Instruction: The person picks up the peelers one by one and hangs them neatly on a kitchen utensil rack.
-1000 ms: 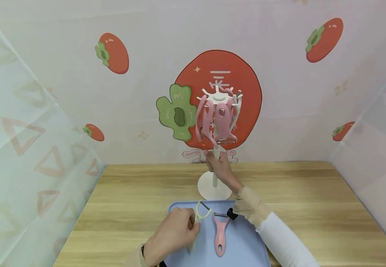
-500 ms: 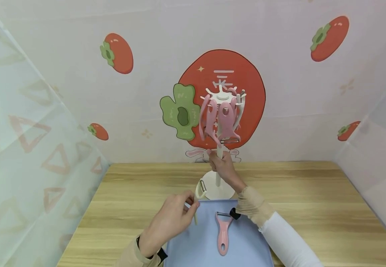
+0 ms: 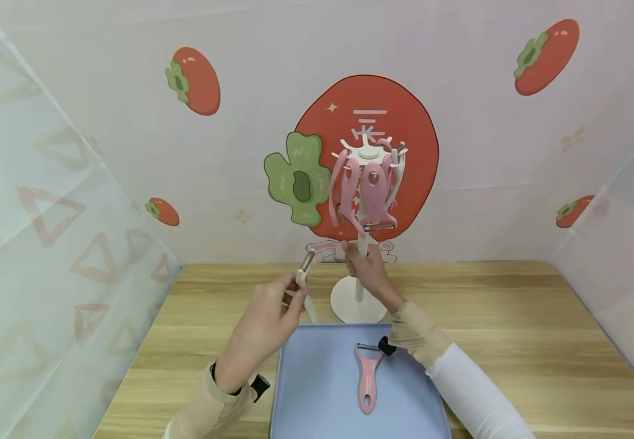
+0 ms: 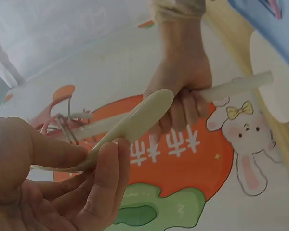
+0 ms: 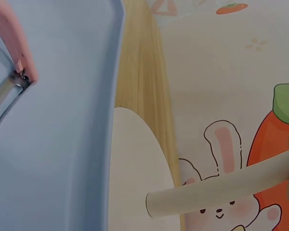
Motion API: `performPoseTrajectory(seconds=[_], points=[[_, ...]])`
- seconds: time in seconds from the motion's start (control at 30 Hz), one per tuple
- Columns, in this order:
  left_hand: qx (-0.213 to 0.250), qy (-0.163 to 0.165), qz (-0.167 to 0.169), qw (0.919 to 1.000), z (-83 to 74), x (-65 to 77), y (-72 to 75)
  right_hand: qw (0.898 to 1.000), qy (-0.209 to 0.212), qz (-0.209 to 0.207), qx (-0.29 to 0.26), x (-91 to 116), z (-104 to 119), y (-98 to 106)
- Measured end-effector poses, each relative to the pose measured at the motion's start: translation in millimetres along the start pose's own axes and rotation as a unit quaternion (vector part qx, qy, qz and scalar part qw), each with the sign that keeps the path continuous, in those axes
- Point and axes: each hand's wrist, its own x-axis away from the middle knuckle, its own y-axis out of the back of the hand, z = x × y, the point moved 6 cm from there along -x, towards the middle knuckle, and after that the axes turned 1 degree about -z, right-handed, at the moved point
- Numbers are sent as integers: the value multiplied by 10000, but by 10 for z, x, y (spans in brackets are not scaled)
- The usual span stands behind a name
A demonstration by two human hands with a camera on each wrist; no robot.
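Note:
Between thumb and fingers, my left hand pinches a cream-white peeler, its blade end pointing up, just left of the stand. Seen from the left wrist, the handle of that peeler extends past the fingertips. My right hand grips the pole of a white rack below its hooks. Several pink peelers and a white peeler hang from the rack. One pink peeler lies on a blue tray, blade end toward the rack.
The rack's round white base stands on the wooden table right behind the tray's far edge. A patterned cloth wall rises at the table's back, with side panels left and right.
My left hand has lifted the white peeler off the tray area, moving it up and forward, left of the pole, and turning it. The right hand keeps its grip on the pole.

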Motion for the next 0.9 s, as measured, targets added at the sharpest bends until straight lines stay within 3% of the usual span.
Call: performPoseTrajectory(seconds=[0.13, 0.33, 0.5, 0.7, 0.9], points=[[5, -374, -368, 9986, -36, -125, 103, 10000, -42, -29, -37, 2, -2, 5], [199, -564, -670, 9960, -105, -315, 194, 9999, -101, -22, -28, 5, -11, -1], [293, -800, -951, 9918, -134, -557, 278, 10000, -29, -53, -23, -10, 5, -1], [363, -874, -1273, 9873, -94, -853, 372, 10000, -15, -22, -81, -17, 10, 0], [578, -974, -1546, 9815, -65, -1031, 383, 9999, -118, 34, -45, -13, 1, 4]])
